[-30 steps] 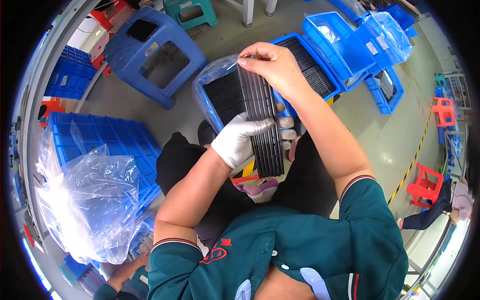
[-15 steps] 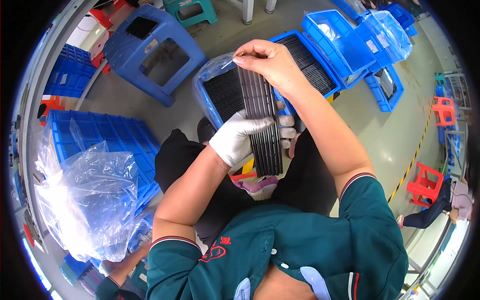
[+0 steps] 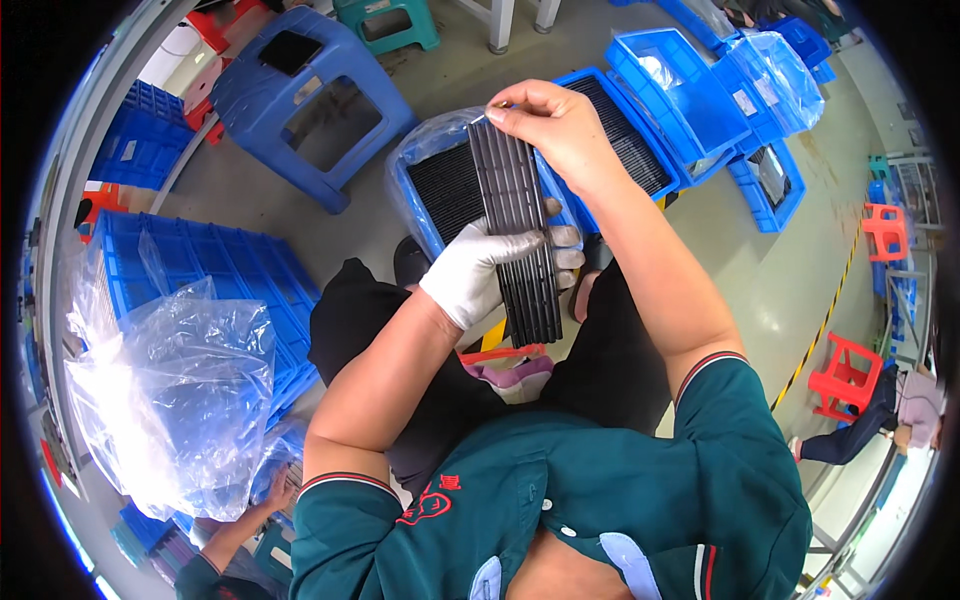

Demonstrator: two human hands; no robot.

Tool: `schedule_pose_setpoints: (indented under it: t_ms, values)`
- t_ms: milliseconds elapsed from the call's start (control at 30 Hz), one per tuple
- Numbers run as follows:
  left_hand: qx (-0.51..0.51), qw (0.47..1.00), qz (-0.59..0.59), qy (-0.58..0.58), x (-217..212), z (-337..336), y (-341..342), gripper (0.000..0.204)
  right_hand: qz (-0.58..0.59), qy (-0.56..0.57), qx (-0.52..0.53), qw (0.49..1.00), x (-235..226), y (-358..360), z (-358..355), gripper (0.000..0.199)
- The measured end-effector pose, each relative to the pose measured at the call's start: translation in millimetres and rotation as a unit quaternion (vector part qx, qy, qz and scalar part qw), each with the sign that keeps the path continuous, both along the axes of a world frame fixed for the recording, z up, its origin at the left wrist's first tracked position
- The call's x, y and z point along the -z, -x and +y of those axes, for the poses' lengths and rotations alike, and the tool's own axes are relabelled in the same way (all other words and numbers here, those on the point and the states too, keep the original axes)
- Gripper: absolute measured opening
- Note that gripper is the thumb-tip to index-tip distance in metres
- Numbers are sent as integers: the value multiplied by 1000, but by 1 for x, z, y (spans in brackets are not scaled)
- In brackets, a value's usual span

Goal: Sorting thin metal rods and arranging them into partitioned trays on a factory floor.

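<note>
1. Left hand [image 3: 478, 272], in a white glove, wraps across the middle of a long black slatted panel [image 3: 518, 235], fingers [image 3: 560, 238] closed over its face, likely to steady the piece while the far end gets attention.
2. Right hand [image 3: 552, 125], bare, pinches at the panel's top corner, fingers pressed together on what looks like a thin pale sliver or film edge; too small to tell which.
3. Panel held lengthwise above the lap, clear of any surface, tilted slightly away from the body, probably so the slats face upward for inspection.
4. Blue bin [image 3: 418, 165] just beyond the panel, lined with clear plastic, packed with similar black slatted pieces standing on edge.
5. Second blue bin [image 3: 640, 150] to its right, also filled with dark ribbed parts.
6. Further blue bins [image 3: 700, 95] beyond, one covered in clear plastic [image 3: 775, 65]; contents unclear.
7. Flat blue crates [image 3: 230, 280] at the left, with a large crumpled clear plastic bag [image 3: 170, 400] resting against them.
8. Blue stool [image 3: 305, 100] on the floor, nothing on its seat.
</note>
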State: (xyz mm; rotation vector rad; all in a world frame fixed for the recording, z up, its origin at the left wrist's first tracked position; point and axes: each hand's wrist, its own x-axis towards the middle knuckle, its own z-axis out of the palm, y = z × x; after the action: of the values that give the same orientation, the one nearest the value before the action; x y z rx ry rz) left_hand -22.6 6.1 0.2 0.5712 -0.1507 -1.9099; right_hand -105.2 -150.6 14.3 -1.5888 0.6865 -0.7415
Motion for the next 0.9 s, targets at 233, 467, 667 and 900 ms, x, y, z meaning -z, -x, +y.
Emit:
schedule_pose_setpoints:
  t_ms: [233,467,667,900]
  values:
    - [1,1000,1,-10,-1,2,-1,48,41,3,6,999,-2,-3,3,14]
    - [6,1000,11,-7,1,3,-3,49,9,-5,-10,1000,-6,-7,8,12]
    - [-4,1000,4,-9,-2,3,-1,44,-2,-4,-14,1000,-4,-7,8,12]
    - [-13,1000,13,4,3,3,-4,45,-54,2,8,998,-4,-9,3,14]
